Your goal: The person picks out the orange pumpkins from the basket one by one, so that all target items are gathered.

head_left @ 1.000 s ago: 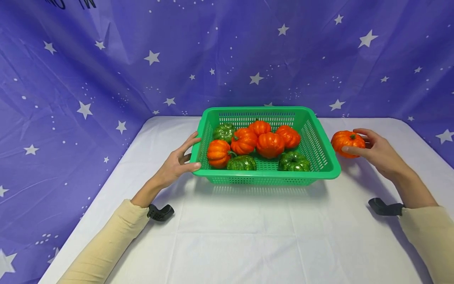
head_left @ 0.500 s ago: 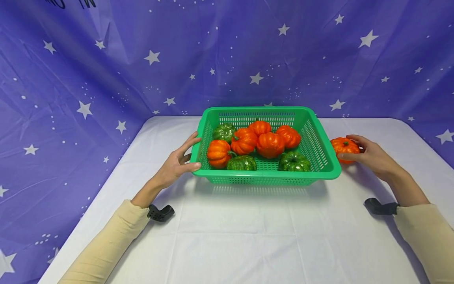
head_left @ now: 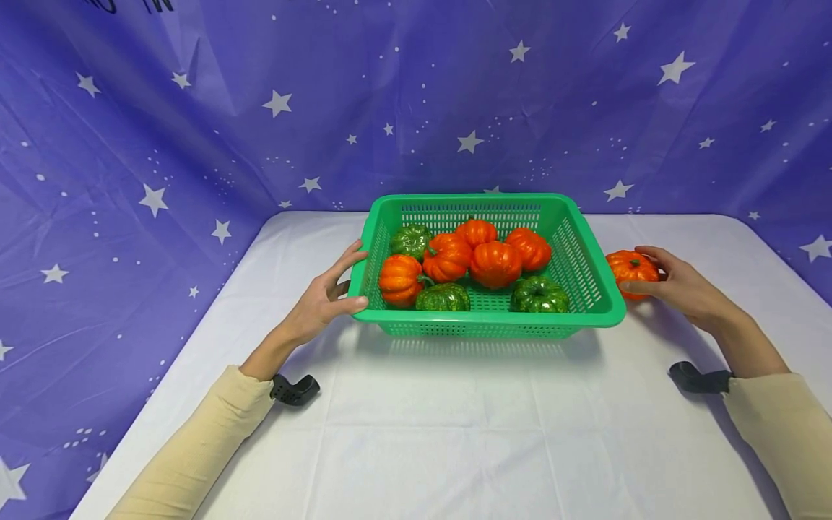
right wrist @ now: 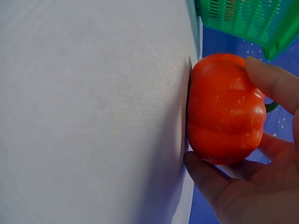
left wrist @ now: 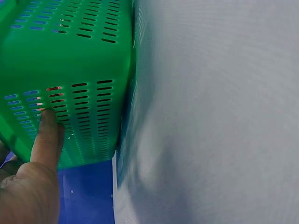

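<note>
A green slotted basket (head_left: 487, 318) holds several orange pumpkins (head_left: 496, 265) and several green ones (head_left: 539, 295). My left hand (head_left: 321, 307) is at its left end, thumb and fingers at the rim; in the left wrist view a finger of the left hand (left wrist: 35, 182) presses the slotted wall (left wrist: 81, 116). Just right of the basket, an orange pumpkin (head_left: 632, 271) sits on the cloth, with my right hand (head_left: 692, 292) around its right side. The right wrist view shows thumb and fingers of the right hand (right wrist: 261, 182) curled about this pumpkin (right wrist: 226, 109), its green stem turned away from the table.
A white cloth (head_left: 455, 426) covers the table. Behind it and on the left hangs a purple backdrop (head_left: 364, 94) with white stars. The basket's right rim (head_left: 601, 267) stands close beside the outer pumpkin.
My right hand and its pumpkin have moved left and slightly nearer me, down onto the cloth beside the basket. The left hand and basket have stayed in place.
</note>
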### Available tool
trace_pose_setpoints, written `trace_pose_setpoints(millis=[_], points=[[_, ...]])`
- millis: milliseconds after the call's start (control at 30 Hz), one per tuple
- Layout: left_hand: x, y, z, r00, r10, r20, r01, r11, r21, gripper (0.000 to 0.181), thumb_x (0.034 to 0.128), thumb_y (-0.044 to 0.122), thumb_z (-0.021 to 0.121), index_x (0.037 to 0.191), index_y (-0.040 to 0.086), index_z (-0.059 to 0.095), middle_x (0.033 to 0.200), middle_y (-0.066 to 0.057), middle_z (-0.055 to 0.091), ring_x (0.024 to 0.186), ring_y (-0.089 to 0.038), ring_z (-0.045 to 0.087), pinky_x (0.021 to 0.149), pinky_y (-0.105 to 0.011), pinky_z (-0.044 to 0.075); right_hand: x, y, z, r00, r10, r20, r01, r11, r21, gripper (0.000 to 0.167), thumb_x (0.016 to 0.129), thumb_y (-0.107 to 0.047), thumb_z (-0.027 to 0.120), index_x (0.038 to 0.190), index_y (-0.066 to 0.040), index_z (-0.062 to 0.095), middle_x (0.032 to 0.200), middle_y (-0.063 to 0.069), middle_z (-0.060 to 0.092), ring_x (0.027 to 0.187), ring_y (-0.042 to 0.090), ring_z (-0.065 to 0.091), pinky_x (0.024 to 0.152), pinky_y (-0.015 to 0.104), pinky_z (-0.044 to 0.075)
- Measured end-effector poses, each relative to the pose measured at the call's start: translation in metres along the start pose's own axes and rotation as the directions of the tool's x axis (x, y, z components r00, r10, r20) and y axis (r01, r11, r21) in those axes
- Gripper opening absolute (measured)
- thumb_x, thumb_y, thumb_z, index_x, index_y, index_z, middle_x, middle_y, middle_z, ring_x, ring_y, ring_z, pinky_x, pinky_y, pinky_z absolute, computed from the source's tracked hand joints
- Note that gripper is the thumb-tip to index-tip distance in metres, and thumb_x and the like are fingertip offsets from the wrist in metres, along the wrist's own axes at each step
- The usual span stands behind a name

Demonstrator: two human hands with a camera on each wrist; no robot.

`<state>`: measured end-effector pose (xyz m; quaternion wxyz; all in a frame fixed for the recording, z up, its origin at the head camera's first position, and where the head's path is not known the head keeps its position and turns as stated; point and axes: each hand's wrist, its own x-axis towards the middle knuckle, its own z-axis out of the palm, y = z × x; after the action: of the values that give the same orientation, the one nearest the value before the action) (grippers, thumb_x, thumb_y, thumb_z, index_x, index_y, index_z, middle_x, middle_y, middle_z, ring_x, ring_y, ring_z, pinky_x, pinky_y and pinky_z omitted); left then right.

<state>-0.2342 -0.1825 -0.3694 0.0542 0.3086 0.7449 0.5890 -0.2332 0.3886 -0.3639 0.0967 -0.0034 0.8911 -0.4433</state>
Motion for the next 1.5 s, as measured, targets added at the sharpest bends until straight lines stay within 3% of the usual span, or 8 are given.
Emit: trace_pose_setpoints(millis=[100,233,333,433,567,833,1100,1500], points=[[0.000,0.000,0.000,1.000,0.002,0.002,-0.002,1.000,0.003,0.075,0.0904,0.020,0.066,0.155,0.006,0.031,0.165,0.007,0.008,0.148,-0.023,0.014,0.114,-0.054,0.022,0.001,0.002,0.000,1.000,-0.006,0.001,0.006,1.000,-0.014,0.093,0.094,-0.030,0.068,0.158,-0.002,0.006,0.152,0.033,0.016,0.132,0.048,0.024,0.108,0.064,0.025],[-0.001,0.000,0.000,1.000,0.004,0.000,-0.004,1.000,0.007,0.075,0.0906,0.022,0.067,0.155,0.007,0.031,0.164,0.007,0.009,0.149,-0.020,0.012,0.115,-0.054,0.020,0.002,0.004,-0.001,1.000,-0.015,0.000,0.015,0.999,-0.036,0.090,0.095,-0.028,0.067,0.158,-0.002,0.008,0.151,0.033,0.018,0.129,0.046,0.028,0.102,0.043,0.037],[0.000,0.000,0.000,1.000,0.003,-0.003,-0.003,1.000,0.005,0.075,0.0903,0.024,0.068,0.154,0.007,0.032,0.164,0.008,0.009,0.149,-0.018,0.011,0.115,-0.054,0.019,0.002,0.004,-0.001,1.000,-0.013,-0.006,0.013,0.999,-0.046,0.089,0.095,-0.027,0.067,0.158,-0.002,0.009,0.151,0.032,0.020,0.128,0.044,0.029,0.095,0.034,0.038],[0.000,0.000,0.001,1.000,0.003,-0.005,-0.003,1.000,-0.002,0.076,0.0898,0.024,0.068,0.154,0.007,0.032,0.164,0.007,0.009,0.149,-0.018,0.012,0.115,-0.053,0.020,0.001,0.002,0.000,1.000,-0.009,-0.004,0.008,1.000,-0.028,0.090,0.095,-0.027,0.067,0.158,-0.002,0.008,0.150,0.033,0.019,0.129,0.045,0.028,0.103,0.046,0.036],[0.000,0.000,0.001,1.000,0.005,-0.004,-0.005,1.000,-0.006,0.076,0.0896,0.024,0.068,0.154,0.007,0.032,0.164,0.007,0.009,0.149,-0.018,0.012,0.115,-0.053,0.020,0.000,0.001,0.000,1.000,0.000,0.002,0.000,1.000,0.005,0.092,0.094,-0.027,0.068,0.158,-0.002,0.006,0.152,0.034,0.015,0.132,0.048,0.023,0.108,0.065,0.023],[0.000,0.000,0.000,1.000,0.008,0.001,-0.008,1.000,-0.011,0.075,0.0901,0.020,0.067,0.154,0.006,0.031,0.165,0.006,0.008,0.149,-0.022,0.012,0.115,-0.054,0.019,0.001,0.002,-0.001,1.000,-0.024,0.000,0.024,1.000,0.018,0.092,0.095,-0.023,0.067,0.158,-0.005,0.003,0.156,0.034,0.007,0.134,0.051,0.019,0.108,0.068,0.019],[0.000,0.000,0.001,1.000,0.018,0.007,-0.018,1.000,-0.006,0.075,0.0906,0.021,0.065,0.155,0.005,0.030,0.165,0.004,0.007,0.149,-0.020,0.007,0.116,-0.056,0.015,-0.011,-0.009,-0.008,0.996,-0.059,-0.071,0.061,0.998,0.019,0.089,0.093,-0.023,0.069,0.158,-0.004,0.012,0.160,0.027,0.007,0.143,0.051,0.007,0.108,0.070,0.014],[0.000,0.000,0.000,1.000,0.019,0.003,-0.019,1.000,-0.003,0.074,0.0900,0.016,0.064,0.154,0.005,0.030,0.165,0.005,0.007,0.149,-0.017,0.007,0.115,-0.057,0.014,-0.027,-0.035,-0.008,0.986,-0.110,-0.124,0.109,0.994,-0.013,0.077,0.096,-0.027,0.066,0.155,-0.002,0.025,0.159,0.027,0.015,0.142,0.051,0.011,0.106,0.071,0.016]])
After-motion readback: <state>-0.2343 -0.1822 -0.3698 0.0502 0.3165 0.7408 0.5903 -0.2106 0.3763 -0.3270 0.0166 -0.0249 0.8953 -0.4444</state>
